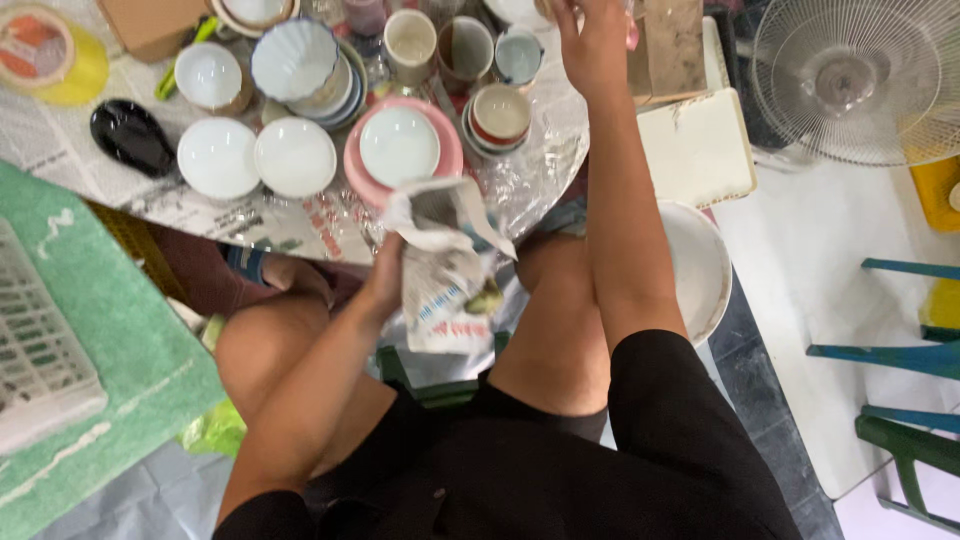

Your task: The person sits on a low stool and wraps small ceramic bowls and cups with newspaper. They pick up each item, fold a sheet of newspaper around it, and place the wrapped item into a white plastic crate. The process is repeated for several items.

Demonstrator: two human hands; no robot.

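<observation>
Left grip (385, 275) clutching newspaper wad (445, 270); newspaper-covered table (545, 150), fan (850, 75) beside.

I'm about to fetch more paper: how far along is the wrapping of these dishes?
Done: nothing on the table looks wrapped. In hand: the left hand holds crumpled newspaper; the right hand reaches among the cups. Left: bare white bowls, the pink plate and the cups.
</observation>
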